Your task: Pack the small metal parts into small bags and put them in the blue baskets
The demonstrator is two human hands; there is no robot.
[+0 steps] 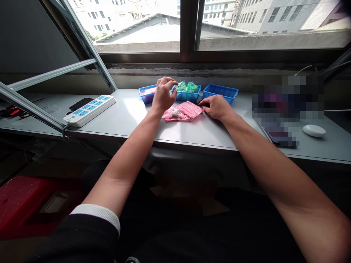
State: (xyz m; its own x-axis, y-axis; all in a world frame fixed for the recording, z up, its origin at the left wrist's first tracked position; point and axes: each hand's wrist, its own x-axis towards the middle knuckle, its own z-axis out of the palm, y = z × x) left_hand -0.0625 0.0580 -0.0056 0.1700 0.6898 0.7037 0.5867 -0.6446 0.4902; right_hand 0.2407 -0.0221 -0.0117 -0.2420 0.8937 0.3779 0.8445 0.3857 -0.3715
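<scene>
A pink plastic bag (186, 110) lies on the white table in front of three blue trays. My left hand (164, 93) is raised above its left end, fingers curled with thumb and fingertips apart, and nothing visible between them. At the bag's right end my right hand (215, 106) pinches a small dark item (202, 103) that is mostly hidden. The left tray (144, 95) holds pinkish packets, partly behind my left hand. Green packets (188, 87) fill the middle tray (188, 96). The right tray (221, 92) shows no contents.
A white power strip (90, 110) and a dark phone-like object (81, 104) lie at the left, near a metal frame (102, 71). At the right are a white mouse (314, 130) and a blurred-out area. A window stands behind the table.
</scene>
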